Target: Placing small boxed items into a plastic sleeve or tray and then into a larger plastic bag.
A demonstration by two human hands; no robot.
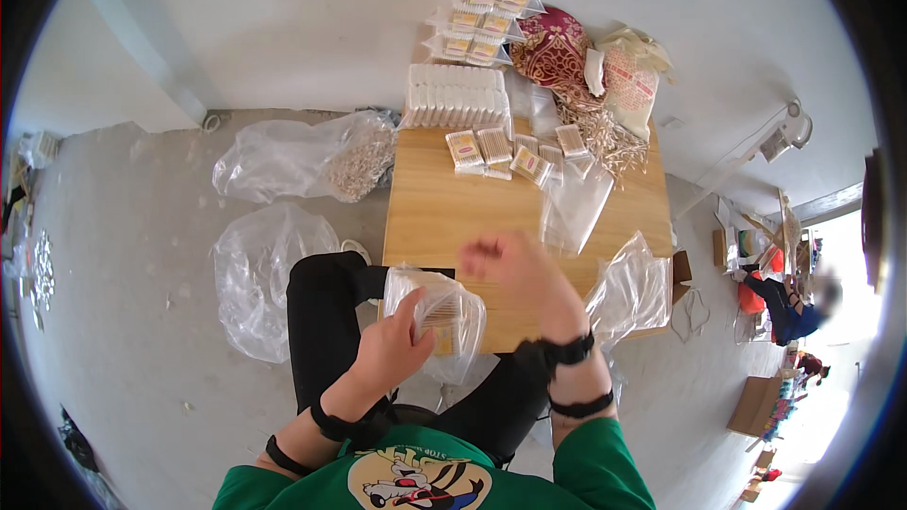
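Note:
At the table's near edge, my left hand (392, 351) is closed on a clear plastic bag (468, 314). Packs of cotton swabs (441, 332) show through its film. My right hand (513, 269) is raised over the wooden table, to the right of the bag and apart from it. Motion smears its fingers, which look partly bent, and I cannot make out anything in them. Beyond it lie several small packs of cotton swabs (494, 146) and a flat clear bag (576, 203).
Loose swabs (605, 137) heap at the back right beside patterned red cloth (551, 42). White bundles (456, 94) are stacked at the back left, below filled bags (487, 19). Crumpled film (635, 285) lies at the right edge. Large plastic sacks (274, 269) sit on the floor. A person (798, 312) is far right.

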